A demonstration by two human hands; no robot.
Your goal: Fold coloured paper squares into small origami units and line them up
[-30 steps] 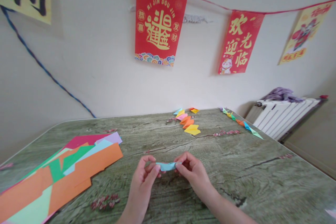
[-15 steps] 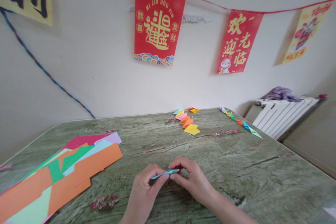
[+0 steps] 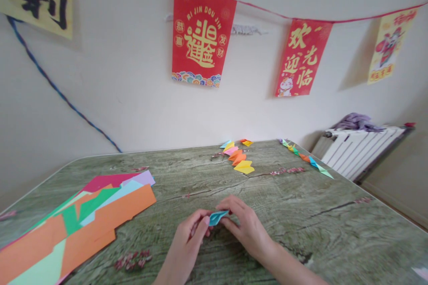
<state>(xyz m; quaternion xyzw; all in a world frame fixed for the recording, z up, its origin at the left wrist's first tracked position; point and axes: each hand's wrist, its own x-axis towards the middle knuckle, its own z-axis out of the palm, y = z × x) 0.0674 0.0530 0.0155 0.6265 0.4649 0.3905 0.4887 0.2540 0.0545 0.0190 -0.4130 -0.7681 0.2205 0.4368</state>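
A small piece of folded blue paper [image 3: 217,217] is held between my two hands, just above the table's near middle. My left hand [image 3: 190,236] pinches its left end between thumb and fingers. On the other side, my right hand [image 3: 245,227] has its fingers at the right end, the thumb below and the index finger above. Layers show along the fold that faces me. Part of the paper is covered by my fingertips.
Overlapping sheets of coloured paper [image 3: 110,213] lie on the left of the wood-patterned table [image 3: 187,173]. Folded paper pieces [image 3: 244,167] form a row toward the wall. Another row [image 3: 310,162] runs along the right edge. Beyond stands a white radiator [image 3: 361,151].
The blue paper has been turned and tilted, so its folded layers show more. My left hand's fingers have curled in under it. The view has shifted slightly.
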